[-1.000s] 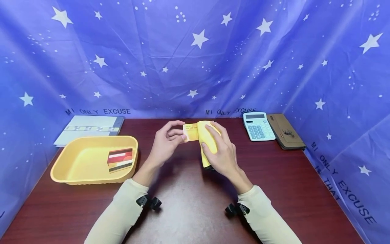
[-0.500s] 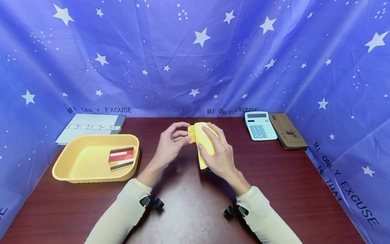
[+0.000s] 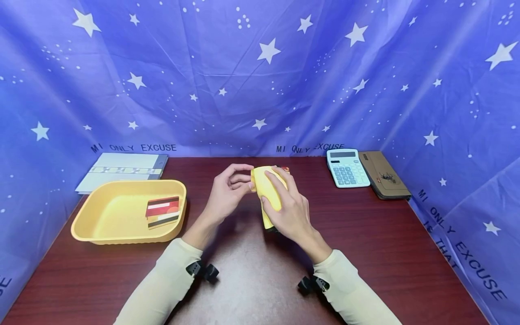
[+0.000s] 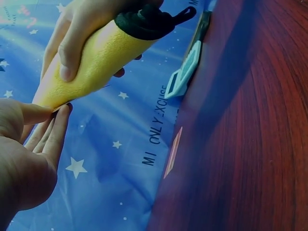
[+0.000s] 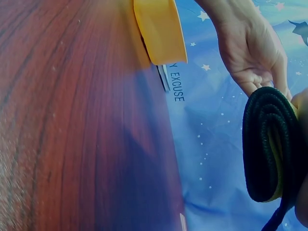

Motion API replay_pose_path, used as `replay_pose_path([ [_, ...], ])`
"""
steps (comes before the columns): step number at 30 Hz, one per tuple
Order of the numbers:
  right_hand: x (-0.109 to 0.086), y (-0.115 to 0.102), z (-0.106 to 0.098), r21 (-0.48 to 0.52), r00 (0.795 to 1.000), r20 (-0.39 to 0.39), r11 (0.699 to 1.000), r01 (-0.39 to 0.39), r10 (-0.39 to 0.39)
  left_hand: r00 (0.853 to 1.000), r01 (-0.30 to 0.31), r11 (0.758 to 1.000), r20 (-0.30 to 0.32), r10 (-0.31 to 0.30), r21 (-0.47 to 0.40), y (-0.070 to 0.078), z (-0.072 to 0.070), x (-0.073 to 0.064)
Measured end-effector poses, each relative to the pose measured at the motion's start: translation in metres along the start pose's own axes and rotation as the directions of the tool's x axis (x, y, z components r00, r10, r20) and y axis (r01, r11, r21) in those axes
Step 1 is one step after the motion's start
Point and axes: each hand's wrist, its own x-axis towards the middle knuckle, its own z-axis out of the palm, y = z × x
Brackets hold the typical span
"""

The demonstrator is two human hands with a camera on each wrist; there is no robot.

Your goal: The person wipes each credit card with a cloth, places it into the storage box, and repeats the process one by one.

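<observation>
In the head view my left hand point(image 3: 227, 194) pinches a yellow card point(image 3: 253, 186) by its left end, and only a narrow strip of it shows. The rest is hidden by a rolled yellow cloth point(image 3: 268, 189), which my right hand point(image 3: 294, 210) grips from the right. The left wrist view shows the cloth point(image 4: 96, 60) meeting the fingertips of my left hand point(image 4: 29, 159), with a dark end and a small loop. Seen end-on in the right wrist view, the cloth point(image 5: 262, 144) has layered dark backing. Both hands are raised above the table.
A yellow tray point(image 3: 105, 237) at left holds a red card point(image 3: 162, 206) and a gold card point(image 3: 163, 220). Behind it lies a white notebook point(image 3: 122, 161). A calculator point(image 3: 348, 168) and a brown wallet point(image 3: 382, 175) lie back right. Another card point(image 4: 173, 153) lies near the back edge.
The cloth and right hand have moved left along the yellow card, covering nearly all of it. A red card behind the right hand has come into view. The left hand has shifted slightly right.
</observation>
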Motion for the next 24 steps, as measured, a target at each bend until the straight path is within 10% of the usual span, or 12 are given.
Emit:
replay_pose_path([
  [24, 0.010, 0.035, -0.020, 0.001, 0.984, -0.014, 0.985, -0.175, 0.175, 0.997, 0.036, 0.999, -0.065, -0.037, -0.010, 0.013, -0.016, 0.003],
])
